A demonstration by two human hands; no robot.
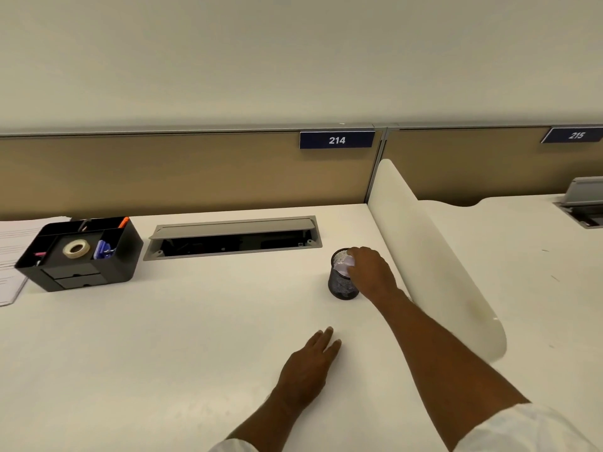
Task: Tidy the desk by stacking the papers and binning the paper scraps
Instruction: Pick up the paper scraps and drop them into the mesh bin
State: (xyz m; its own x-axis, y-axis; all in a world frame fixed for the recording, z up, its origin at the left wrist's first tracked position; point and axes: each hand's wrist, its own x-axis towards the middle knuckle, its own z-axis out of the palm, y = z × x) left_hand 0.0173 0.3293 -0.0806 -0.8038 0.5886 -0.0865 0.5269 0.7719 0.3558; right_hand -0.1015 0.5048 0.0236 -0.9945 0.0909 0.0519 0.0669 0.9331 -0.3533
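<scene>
Fingers [355, 255] on scraps [344, 265] (upright mesh bin [339, 285])

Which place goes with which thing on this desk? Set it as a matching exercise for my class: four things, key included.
Things
1. roll of tape
2. paper scraps
3. papers
4. left hand

Places
A. flat on the bare desk
B. in the mesh cup
C. in the black organiser
D. far left, beside the organiser

Pairs: 1-C, 2-B, 3-D, 4-A
</scene>
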